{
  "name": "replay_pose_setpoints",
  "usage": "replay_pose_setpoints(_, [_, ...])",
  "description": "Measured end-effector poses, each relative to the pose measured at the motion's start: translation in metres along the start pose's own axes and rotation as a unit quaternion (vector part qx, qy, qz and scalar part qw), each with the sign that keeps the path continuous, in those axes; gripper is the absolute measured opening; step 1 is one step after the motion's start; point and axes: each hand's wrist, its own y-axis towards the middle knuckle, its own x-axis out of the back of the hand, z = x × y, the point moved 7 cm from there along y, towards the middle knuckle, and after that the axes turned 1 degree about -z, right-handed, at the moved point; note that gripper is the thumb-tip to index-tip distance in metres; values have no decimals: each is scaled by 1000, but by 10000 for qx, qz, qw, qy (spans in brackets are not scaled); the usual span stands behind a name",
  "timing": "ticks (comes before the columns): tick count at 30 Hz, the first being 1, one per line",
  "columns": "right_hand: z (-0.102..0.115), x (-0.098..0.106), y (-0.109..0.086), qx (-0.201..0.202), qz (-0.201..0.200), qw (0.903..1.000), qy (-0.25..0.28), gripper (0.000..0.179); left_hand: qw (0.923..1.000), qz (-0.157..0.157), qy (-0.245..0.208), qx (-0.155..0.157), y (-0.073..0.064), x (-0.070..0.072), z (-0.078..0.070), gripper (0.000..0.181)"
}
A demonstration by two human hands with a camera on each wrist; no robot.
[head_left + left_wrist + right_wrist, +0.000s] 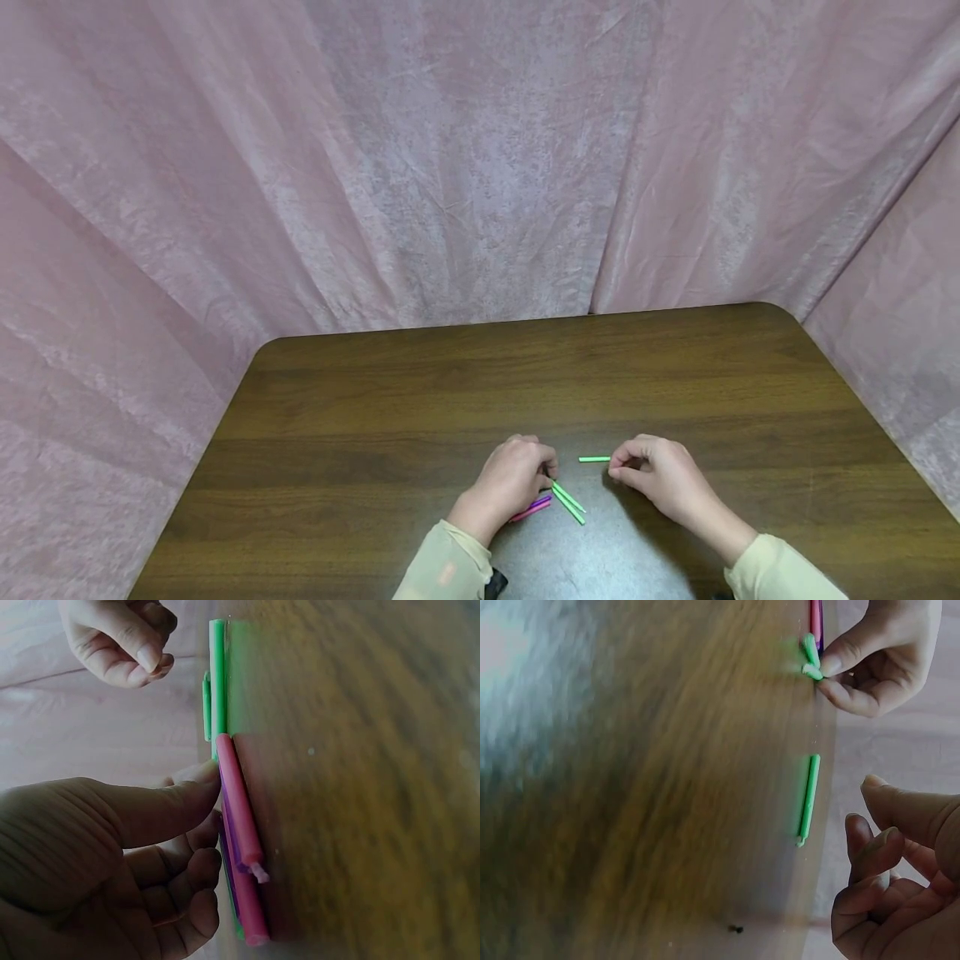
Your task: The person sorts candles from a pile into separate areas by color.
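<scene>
My left hand [512, 475] is low over the table, its thumb and forefinger pinching the upper end of a thin green candle [570, 497]. A second green candle [573, 510] lies at a slight angle against it. Below that hand are pink candles [240, 799], one showing a white wick, and a purple candle [539, 502], partly hidden by the fingers. To the right, another green candle [809, 796] lies alone on the wood. My right hand [663, 475] hovers beside its right end, fingers loosely bent, with a gap between thumb and forefinger.
Brown wood-grain table [420, 392] with rounded far corners. Pink velvety curtains [480, 167] hang behind it and along both sides. A small dark speck [736, 928] shows on the tabletop in the right wrist view.
</scene>
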Motion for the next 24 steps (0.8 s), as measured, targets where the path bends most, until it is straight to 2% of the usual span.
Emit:
replay_pose_setpoints(17, [4, -8, -9, 133, -49, 9998, 167, 19, 9997, 181, 153, 3, 0, -3, 2, 24])
replay_pose_setpoints(24, [4, -10, -10, 224, -99, 9996, 104, 19, 9997, 136, 187, -47, 0, -2, 1, 22])
